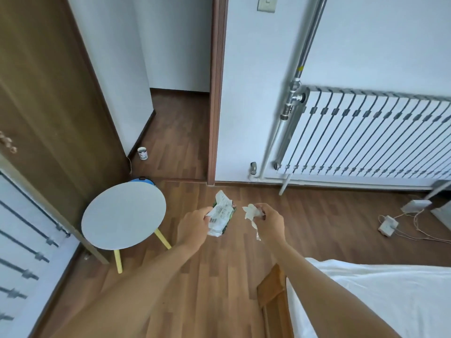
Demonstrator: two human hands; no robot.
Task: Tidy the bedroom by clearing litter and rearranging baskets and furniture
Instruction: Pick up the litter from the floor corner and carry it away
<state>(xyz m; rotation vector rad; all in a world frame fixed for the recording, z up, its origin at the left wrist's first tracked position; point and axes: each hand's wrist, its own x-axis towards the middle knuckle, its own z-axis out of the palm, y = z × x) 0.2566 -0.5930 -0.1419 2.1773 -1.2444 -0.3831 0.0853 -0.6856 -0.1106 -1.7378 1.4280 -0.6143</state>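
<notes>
From the head camera, the person's left hand (195, 225) has its fingers curled round a crumpled printed wrapper (220, 215). The right hand (271, 220) pinches a scrunched white tissue (251, 212). Both are held above the wooden floor (219, 276), near the round white side table (123, 215).

The litter seems picked up but not yet binned, and a blue object (144, 181) behind the table may be a bin. One small tin (142, 153) still sits by the doorway. That makes two litter pieces in hand, one tin and one table; no baskets are visible.
</notes>
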